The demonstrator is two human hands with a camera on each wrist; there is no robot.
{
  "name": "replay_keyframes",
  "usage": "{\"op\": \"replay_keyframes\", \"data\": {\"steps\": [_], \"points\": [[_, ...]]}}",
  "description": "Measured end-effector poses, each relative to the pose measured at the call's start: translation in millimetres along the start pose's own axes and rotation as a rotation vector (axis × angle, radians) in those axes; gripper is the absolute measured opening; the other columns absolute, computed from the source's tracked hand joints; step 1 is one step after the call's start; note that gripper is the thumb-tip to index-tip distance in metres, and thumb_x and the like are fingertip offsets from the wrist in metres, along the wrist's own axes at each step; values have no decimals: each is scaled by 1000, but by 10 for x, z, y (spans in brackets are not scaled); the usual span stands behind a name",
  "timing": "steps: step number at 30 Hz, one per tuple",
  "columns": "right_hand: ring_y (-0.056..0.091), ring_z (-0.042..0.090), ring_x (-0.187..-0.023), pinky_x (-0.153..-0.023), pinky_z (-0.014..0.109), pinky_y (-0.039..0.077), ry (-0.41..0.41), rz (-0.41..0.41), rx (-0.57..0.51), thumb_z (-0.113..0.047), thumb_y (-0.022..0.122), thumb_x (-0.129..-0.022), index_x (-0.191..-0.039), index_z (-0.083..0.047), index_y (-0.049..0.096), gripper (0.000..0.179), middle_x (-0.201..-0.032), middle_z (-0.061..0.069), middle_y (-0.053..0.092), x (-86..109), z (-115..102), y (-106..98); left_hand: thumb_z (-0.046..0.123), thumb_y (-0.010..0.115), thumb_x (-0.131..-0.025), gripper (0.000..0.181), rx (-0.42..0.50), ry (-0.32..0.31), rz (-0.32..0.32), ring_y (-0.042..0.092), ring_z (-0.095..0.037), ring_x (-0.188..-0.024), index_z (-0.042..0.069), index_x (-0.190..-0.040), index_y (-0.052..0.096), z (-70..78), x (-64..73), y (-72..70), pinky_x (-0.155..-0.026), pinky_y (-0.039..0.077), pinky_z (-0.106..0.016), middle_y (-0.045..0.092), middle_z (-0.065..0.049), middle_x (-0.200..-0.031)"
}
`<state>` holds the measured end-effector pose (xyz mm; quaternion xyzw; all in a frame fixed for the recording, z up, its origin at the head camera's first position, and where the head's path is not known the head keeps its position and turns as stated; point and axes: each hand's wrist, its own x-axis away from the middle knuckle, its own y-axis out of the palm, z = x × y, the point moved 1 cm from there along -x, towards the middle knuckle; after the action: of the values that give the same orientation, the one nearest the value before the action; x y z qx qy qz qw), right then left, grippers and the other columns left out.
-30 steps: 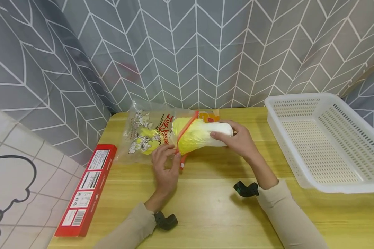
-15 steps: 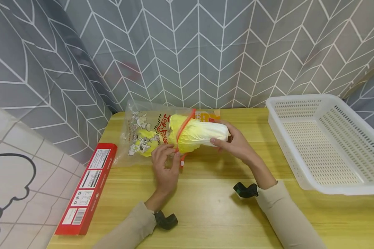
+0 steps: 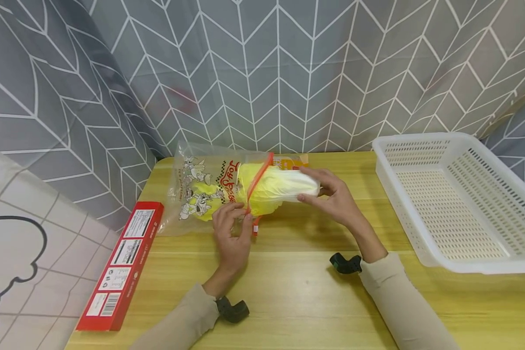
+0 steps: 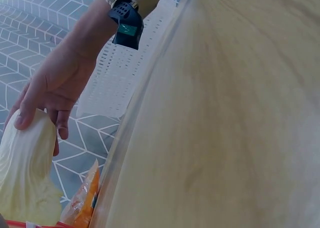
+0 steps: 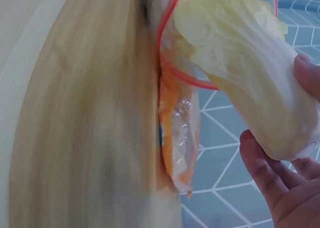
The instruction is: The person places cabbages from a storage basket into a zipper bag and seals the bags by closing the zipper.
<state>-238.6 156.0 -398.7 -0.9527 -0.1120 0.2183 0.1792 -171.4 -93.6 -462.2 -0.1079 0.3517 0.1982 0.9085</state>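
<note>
A napa cabbage (image 3: 288,184), yellow at the leafy end and white at the base, lies partly inside a clear printed zip bag (image 3: 185,170) with a red rim. Its leaves point left into the bag; the base sticks out. My right hand (image 3: 339,199) grips the white base, thumb on the near side, as the right wrist view also shows around the cabbage (image 5: 250,78). My left hand (image 3: 233,238) pinches the near side of the red rim with thumb and fingers. In the left wrist view, the right hand (image 4: 65,83) holds the cabbage (image 4: 27,163).
Behind the cabbage lies an orange packet (image 3: 290,161), partly covered. A white perforated basket (image 3: 409,218) stands at the right. A long red box (image 3: 122,267) lies along the table's left edge. A grey patterned curtain (image 3: 262,73) hangs behind the wooden table (image 3: 288,291).
The cabbage has slid slightly left, further into the bag, with my right hand following. Its base has turned a little. My left hand stays at the rim.
</note>
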Motion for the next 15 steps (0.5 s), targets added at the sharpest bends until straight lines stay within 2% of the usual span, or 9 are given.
{"op": "replay_keyframes", "data": {"steps": [6, 10, 13, 15], "points": [[53, 13, -97, -72, 25, 51, -67, 9, 147, -15, 87, -80, -135, -20, 67, 59, -117, 5, 65, 7, -118, 52, -3, 71, -88, 10, 4, 31, -11, 50, -33, -121, 0, -97, 70, 8, 0, -14, -110, 31, -31, 67, -16, -115], [52, 16, -89, -67, 28, 49, -90, 40, 180, -17, 89, -79, -133, -17, 69, 57, -112, 9, 63, -5, -221, 102, -1, 71, -89, 8, 0, 84, -26, 51, -35, -121, 2, -96, 71, 15, -15, -17, -111, 32, -33, 68, -15, -115], [53, 15, -83, -65, 24, 49, -39, 76, 110, -16, 87, -81, -133, -17, 69, 55, -113, 11, 64, -31, -254, 129, -2, 73, -87, 10, -8, 104, -35, 51, -37, -121, 5, -95, 73, 9, -21, -4, -112, 32, -34, 69, -14, -114], [58, 13, -81, -65, 21, 53, 41, 86, -6, -15, 84, -84, -135, -17, 67, 54, -118, 12, 65, -48, -257, 131, -4, 74, -85, 14, -16, 111, -36, 51, -37, -121, 6, -95, 73, 5, -21, 10, -111, 32, -35, 69, -13, -113]]}}
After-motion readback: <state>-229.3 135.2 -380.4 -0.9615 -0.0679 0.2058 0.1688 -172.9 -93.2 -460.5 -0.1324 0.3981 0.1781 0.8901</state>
